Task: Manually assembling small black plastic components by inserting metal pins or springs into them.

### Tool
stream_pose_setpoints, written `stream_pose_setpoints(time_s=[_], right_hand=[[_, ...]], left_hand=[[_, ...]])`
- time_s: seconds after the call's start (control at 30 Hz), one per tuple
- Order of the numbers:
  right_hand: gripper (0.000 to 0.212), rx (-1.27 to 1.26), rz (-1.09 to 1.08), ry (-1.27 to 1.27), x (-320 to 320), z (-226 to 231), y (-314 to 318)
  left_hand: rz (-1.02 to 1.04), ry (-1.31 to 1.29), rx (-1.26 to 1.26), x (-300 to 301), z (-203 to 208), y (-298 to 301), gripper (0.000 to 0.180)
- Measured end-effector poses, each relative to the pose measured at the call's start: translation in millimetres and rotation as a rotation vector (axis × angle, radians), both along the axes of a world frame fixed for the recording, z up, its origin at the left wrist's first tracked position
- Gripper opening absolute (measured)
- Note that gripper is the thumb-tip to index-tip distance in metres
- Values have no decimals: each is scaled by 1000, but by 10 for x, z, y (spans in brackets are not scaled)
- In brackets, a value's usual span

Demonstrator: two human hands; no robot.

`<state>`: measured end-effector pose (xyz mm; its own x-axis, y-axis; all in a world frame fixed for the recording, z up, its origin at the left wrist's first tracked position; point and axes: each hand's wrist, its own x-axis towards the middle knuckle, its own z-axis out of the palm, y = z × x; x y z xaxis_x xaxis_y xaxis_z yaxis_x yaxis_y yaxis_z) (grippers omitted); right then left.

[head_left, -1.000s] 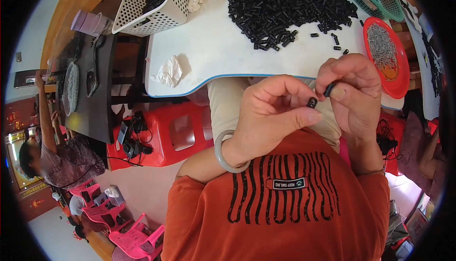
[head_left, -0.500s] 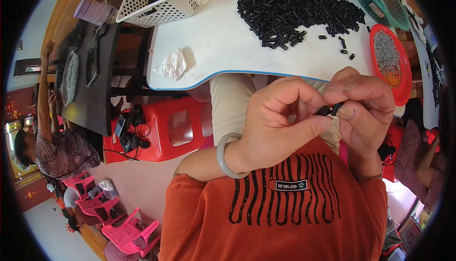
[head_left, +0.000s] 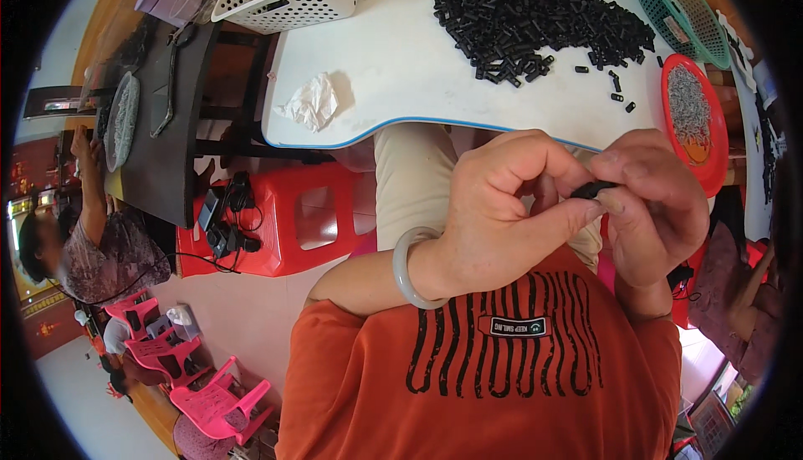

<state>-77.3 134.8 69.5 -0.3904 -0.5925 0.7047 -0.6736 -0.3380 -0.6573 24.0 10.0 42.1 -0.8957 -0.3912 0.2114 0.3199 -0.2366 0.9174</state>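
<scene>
Above the table's near edge, my left hand (head_left: 502, 209) pinches a small black plastic part (head_left: 594, 189) between thumb and forefinger. My right hand (head_left: 657, 201) grips the other end of it with thumb and fingertips, so the two hands meet at the part. Whether it is one piece or two pressed together, I cannot tell, as the fingers cover much of it. A large heap of short black plastic pieces (head_left: 535, 25) lies farther off on the white table (head_left: 393, 67), with several loose ones at its near right side. A pale bangle (head_left: 406, 268) circles my left wrist.
A red plate (head_left: 713, 171) of small silvery metal pieces stands right of the heap, a green basket (head_left: 694, 38) behind it. At the far left is a white perforated basket (head_left: 288, 12); a crumpled tissue (head_left: 314, 102) lies nearer. Red stool (head_left: 284, 251) at left; people sit on both sides.
Two black pieces showed a small gap between my fingertips before; now they look joined in one line. The whole view has shifted slightly.
</scene>
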Motion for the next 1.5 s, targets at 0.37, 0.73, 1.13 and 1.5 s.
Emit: stream_pose_setpoints(time_s=[0.37, 0.73, 1.13, 1.5], right_hand=[[20, 87, 31, -128, -54, 24, -60], [21, 33, 93, -494, 51, -44, -24], [33, 151, 193, -904, -4, -142, 57], [16, 222, 416, -1354, 29, -203, 1]], left_hand=[[-64, 13, -192, 39, -46, -110, 15], [-132, 5, -23, -8, -69, -137, 18], [-149, 26, -38, -18, -26, -116, 18], [-46, 5, -9, -32, -8, -21, 15]])
